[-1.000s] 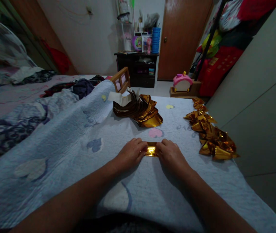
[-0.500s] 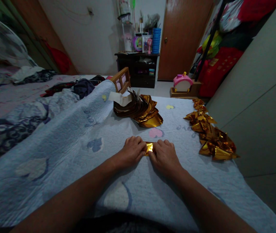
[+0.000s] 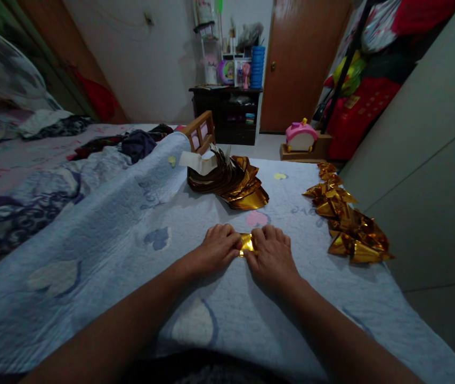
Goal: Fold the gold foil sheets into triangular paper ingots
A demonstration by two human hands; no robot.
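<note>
A small piece of folded gold foil paper (image 3: 246, 243) lies on the bed cover between my hands. My left hand (image 3: 222, 246) grips its left end, fingers curled and thumb pressed along the near edge. At the right end, my right hand (image 3: 271, 253) holds it in the same way, with the thumb close to the other thumb. Only the shiny middle strip of the paper shows; both ends are hidden under my fingers. Beyond my hands sits a fanned stack of gold foil sheets (image 3: 247, 186).
Several folded gold foil pieces (image 3: 349, 224) lie in a row along the right edge of the light blue quilted cover (image 3: 131, 298). A wooden bed rail (image 3: 201, 133) stands past the stack. Clothes (image 3: 135, 145) are heaped on the left, and a pale cabinet (image 3: 431, 186) borders the right.
My right hand has shifted slightly, its fingers now flatter over the paper's end. The foil's visible strip catches the light differently. My left hand has hardly moved.
</note>
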